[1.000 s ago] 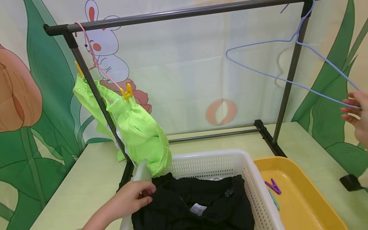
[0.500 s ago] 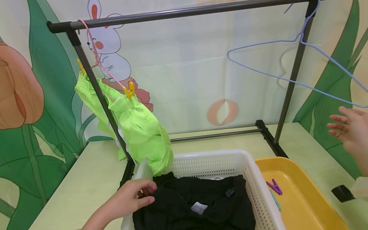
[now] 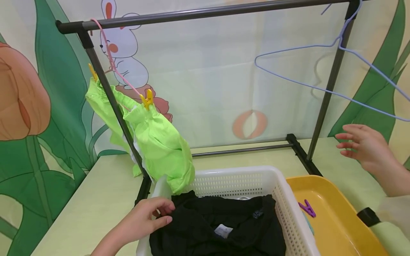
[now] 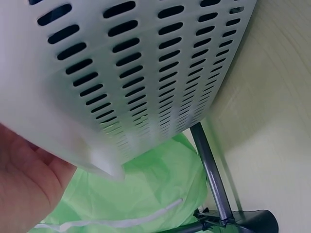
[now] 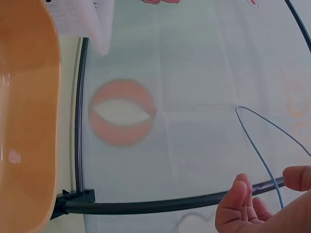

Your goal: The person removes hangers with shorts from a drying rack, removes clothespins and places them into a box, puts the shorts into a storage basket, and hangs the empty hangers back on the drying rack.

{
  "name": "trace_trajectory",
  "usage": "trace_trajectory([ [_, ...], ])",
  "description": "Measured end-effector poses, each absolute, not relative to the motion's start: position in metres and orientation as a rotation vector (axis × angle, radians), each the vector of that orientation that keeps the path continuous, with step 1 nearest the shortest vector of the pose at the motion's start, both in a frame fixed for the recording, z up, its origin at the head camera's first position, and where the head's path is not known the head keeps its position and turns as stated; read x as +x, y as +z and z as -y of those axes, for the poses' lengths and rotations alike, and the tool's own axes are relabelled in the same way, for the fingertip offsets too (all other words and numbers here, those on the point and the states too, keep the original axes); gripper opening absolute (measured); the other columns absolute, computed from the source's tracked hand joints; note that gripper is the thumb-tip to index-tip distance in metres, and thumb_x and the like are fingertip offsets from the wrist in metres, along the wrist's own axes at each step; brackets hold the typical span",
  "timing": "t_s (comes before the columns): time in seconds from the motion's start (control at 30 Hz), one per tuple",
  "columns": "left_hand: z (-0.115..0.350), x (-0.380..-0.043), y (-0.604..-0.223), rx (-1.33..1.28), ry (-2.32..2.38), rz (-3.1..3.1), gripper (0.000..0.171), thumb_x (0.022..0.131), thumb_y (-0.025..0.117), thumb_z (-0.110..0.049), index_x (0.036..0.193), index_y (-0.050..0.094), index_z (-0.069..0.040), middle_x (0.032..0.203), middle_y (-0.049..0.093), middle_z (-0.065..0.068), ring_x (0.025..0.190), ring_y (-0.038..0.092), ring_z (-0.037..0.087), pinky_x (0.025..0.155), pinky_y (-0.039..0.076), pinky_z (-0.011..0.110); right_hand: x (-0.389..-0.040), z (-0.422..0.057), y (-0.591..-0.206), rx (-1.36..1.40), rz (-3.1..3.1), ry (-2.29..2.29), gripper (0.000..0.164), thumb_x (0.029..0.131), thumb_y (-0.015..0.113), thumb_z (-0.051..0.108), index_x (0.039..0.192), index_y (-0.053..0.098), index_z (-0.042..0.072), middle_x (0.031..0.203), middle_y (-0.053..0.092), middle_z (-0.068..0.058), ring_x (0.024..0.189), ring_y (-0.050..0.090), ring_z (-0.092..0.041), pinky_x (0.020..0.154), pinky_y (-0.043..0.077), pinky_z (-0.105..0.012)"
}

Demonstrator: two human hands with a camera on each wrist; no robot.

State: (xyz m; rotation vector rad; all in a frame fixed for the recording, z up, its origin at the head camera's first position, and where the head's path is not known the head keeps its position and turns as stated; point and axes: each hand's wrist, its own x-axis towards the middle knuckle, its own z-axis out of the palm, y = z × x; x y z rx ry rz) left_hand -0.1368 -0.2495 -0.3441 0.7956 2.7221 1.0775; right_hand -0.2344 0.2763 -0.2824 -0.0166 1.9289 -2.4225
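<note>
Your right hand [image 3: 365,147] is relaxed, free, below one blue hanger [image 3: 340,37]; your left hand [image 3: 153,214], grip unclear, meets one black garment [image 3: 246,233].

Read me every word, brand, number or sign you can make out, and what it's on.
No readable text.
White tag on the black garment: too small to read.
Grey patch on that garment: too small to tell.
Faint orange mark on the backdrop: too blurred to tell if it's lettering.

Open air, right hand [image 3: 366,151] to basket [image 3: 230,185]! Hanger [image 3: 340,39] above, rack post [image 3: 321,117] beyond; green garment [image 3: 161,142] ahead of left hand [image 3: 153,215].
</note>
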Motion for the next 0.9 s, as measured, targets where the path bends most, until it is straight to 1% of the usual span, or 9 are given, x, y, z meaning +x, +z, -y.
trace_trajectory([
  [0.2,0.251,-0.135,-0.345,0.806,1.093,-2.749,0.014,0.082,0.062,-0.021,0.093,0.060,-0.013,0.087,0.061,-0.002,0.076,0.054,0.002,0.064,0.047,0.022,-0.236,-0.257,-0.277,-0.043,-2.019,-2.293,0.027,0.085,0.057,0.029,0.102,0.041,0.014,0.078,0.062,0.007,0.064,0.058,-0.011,0.058,0.048,-0.023],
  [0.33,0.252,-0.134,-0.345,0.810,1.096,-2.768,0.012,0.082,0.062,-0.020,0.093,0.060,-0.013,0.086,0.061,-0.002,0.076,0.055,0.001,0.063,0.047,0.022,-0.236,-0.245,-0.275,-0.089,-2.041,-2.221,0.019,0.086,0.056,0.027,0.098,0.047,0.016,0.080,0.062,0.007,0.066,0.059,-0.011,0.060,0.048,-0.023],
  [0.43,0.253,-0.133,-0.345,0.798,1.100,-2.769,0.012,0.083,0.061,-0.020,0.093,0.060,-0.013,0.087,0.061,-0.001,0.076,0.055,0.002,0.063,0.047,0.022,-0.235,-0.235,-0.273,-0.122,-2.071,-2.168,0.015,0.087,0.055,0.028,0.096,0.050,0.017,0.080,0.061,0.008,0.067,0.059,-0.011,0.061,0.048,-0.024],
  [0.63,0.255,-0.133,-0.344,0.748,1.082,-2.781,0.014,0.083,0.061,-0.021,0.094,0.060,-0.012,0.088,0.062,-0.002,0.076,0.055,0.002,0.064,0.047,0.023,-0.233,-0.214,-0.270,-0.156,-2.165,-2.055,0.018,0.087,0.055,0.031,0.097,0.049,0.017,0.080,0.060,0.010,0.067,0.057,-0.010,0.061,0.048,-0.024],
  [0.9,0.257,-0.131,-0.344,0.728,1.081,-2.795,0.015,0.083,0.061,-0.022,0.094,0.060,-0.012,0.089,0.061,-0.002,0.077,0.055,0.003,0.065,0.047,0.023,-0.233,-0.188,-0.267,-0.210,-2.361,-1.776,0.027,0.089,0.046,0.040,0.102,0.044,0.016,0.082,0.056,0.015,0.073,0.056,-0.006,0.065,0.048,-0.022],
])
